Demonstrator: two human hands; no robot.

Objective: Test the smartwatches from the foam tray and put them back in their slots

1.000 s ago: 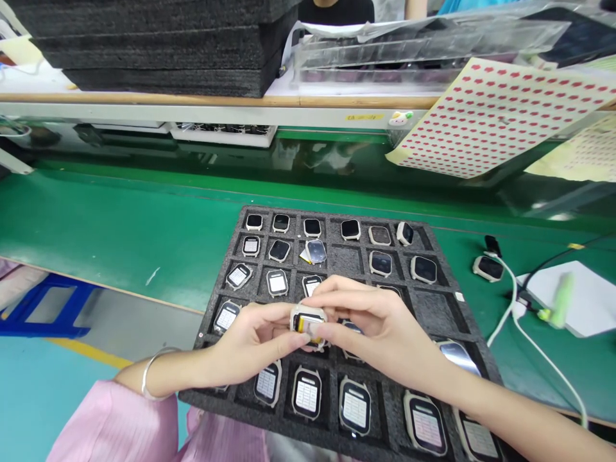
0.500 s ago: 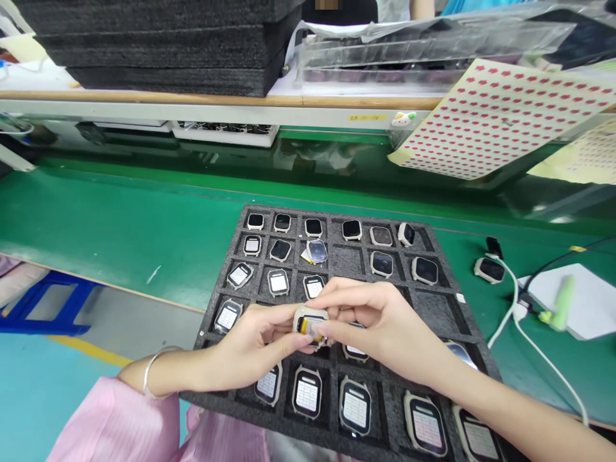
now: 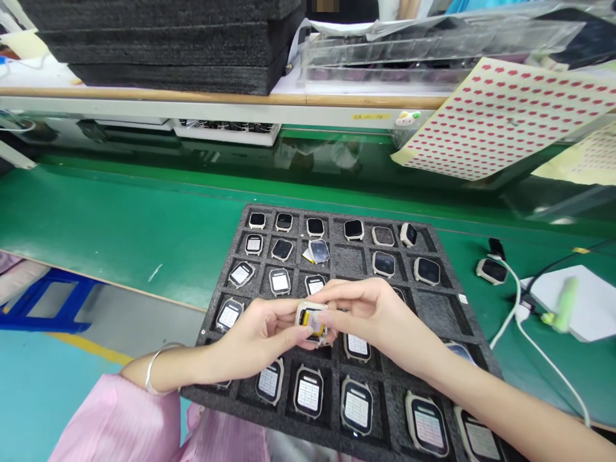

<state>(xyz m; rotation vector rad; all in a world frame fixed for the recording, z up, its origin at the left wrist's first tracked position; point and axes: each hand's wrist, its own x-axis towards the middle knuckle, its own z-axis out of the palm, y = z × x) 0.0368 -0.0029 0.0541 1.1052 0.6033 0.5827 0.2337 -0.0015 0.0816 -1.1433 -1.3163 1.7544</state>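
Observation:
Both hands hold one opened smartwatch case (image 3: 305,308) above a foam tray (image 3: 350,260). A silver battery with a yellow edge (image 3: 315,322) shows inside it. My left hand (image 3: 262,337) grips the case from the left, its thumb along the lower edge. My right hand (image 3: 368,314) closes round the other side, thumb pressed at the battery; its other fingers are partly hidden behind. Below the hands, several smartwatches lie in the tray's pockets, some with lit screens, like the watch (image 3: 357,405) near the front, others dark, like the watch (image 3: 353,229) at the back.
A watch (image 3: 491,271) with a white cable (image 3: 517,289) lies right of the tray, by a white box (image 3: 561,301) and a green pen-like object (image 3: 564,311). Black foam sheets (image 3: 168,48) are stacked on the shelf. A red-dotted sticker sheet (image 3: 500,122) hangs from its edge.
The view has shifted slightly. The watch case has tilted a little in my fingers, and more of the battery shows now. Both hands keep their hold.

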